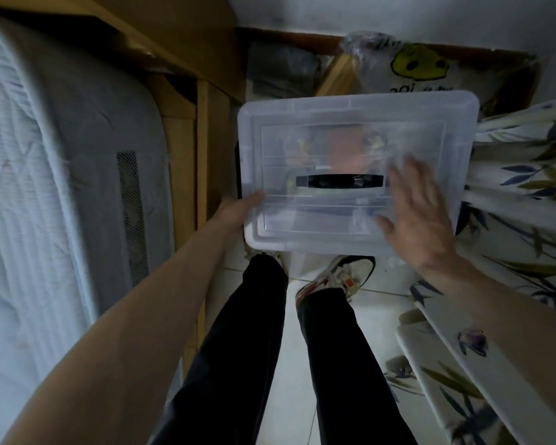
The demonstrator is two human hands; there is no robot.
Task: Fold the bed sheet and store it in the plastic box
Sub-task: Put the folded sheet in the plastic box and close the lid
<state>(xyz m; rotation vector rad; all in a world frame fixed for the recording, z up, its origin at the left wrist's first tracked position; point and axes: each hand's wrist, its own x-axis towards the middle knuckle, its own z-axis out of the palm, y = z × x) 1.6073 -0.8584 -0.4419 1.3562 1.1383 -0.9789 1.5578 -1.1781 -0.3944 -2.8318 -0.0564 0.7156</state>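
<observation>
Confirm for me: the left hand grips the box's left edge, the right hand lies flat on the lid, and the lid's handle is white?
Not quite. The head view shows the handle is black, not white. The rest holds: the left hand grips the left edge of the box, and the right hand lies flat on the lid.

The room is dim, with cool, flat light and soft shadows. The right hand (421, 216) is smeared by motion blur over the plastic box (350, 149), whose clear lid shows faint glare. Left of the box, the mattress (29, 187) bends with wide-angle distortion.
</observation>
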